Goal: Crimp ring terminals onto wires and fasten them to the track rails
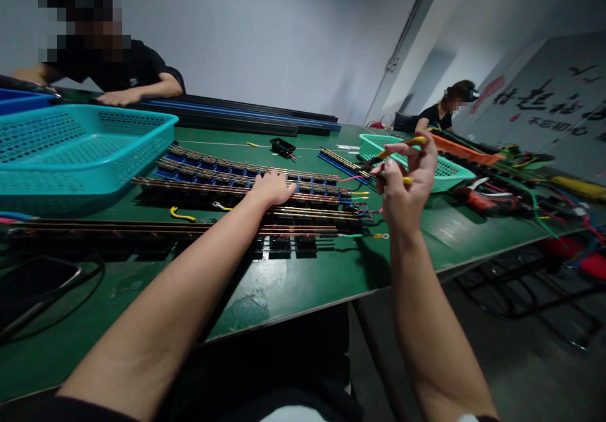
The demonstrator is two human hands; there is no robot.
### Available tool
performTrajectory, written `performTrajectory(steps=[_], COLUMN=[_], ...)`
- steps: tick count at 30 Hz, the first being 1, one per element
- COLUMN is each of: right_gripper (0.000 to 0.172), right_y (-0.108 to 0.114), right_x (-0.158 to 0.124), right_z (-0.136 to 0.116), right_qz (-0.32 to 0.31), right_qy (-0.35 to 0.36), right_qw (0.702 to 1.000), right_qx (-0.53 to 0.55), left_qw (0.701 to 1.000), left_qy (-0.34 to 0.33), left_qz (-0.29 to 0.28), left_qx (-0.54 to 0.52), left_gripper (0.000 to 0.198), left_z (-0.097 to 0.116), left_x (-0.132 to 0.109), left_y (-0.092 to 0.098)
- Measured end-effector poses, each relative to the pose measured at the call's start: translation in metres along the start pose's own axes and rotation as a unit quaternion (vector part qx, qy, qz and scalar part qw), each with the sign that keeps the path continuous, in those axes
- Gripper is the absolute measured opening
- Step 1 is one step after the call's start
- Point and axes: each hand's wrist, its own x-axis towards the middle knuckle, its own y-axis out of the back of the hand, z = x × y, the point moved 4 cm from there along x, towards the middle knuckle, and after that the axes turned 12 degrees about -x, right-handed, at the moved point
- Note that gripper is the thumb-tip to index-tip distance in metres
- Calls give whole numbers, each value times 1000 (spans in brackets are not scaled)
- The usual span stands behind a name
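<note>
My left hand rests with curled fingers on a row of long copper-and-black contact strips lying across the green table. My right hand is raised above the strips' right ends, closed around yellow-handled pliers. Coloured wires with small terminals stick out from the strips' right ends just below that hand.
A large turquoise basket stands at the left, a smaller green basket at the right. Tools and cable bundles crowd the far right. One person sits across the table at the left, another at the far right. A dark cable loops at the near left.
</note>
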Motion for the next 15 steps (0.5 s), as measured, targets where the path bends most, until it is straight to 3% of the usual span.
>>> performTrajectory(steps=[6,15], right_gripper=[51,48], right_y=[-26,-30], right_x=[14,7], right_z=[72,95], right_qz=[-47,-95], right_qy=[-51,-73], right_qw=[998,993], right_qx=[-8,3], left_qw=[1000,1000], left_qy=[4,4], left_qz=[2,-7], left_qx=[-3,7], left_gripper=[65,63], left_z=[-1,3], left_x=[2,-2], left_y=[-2,2])
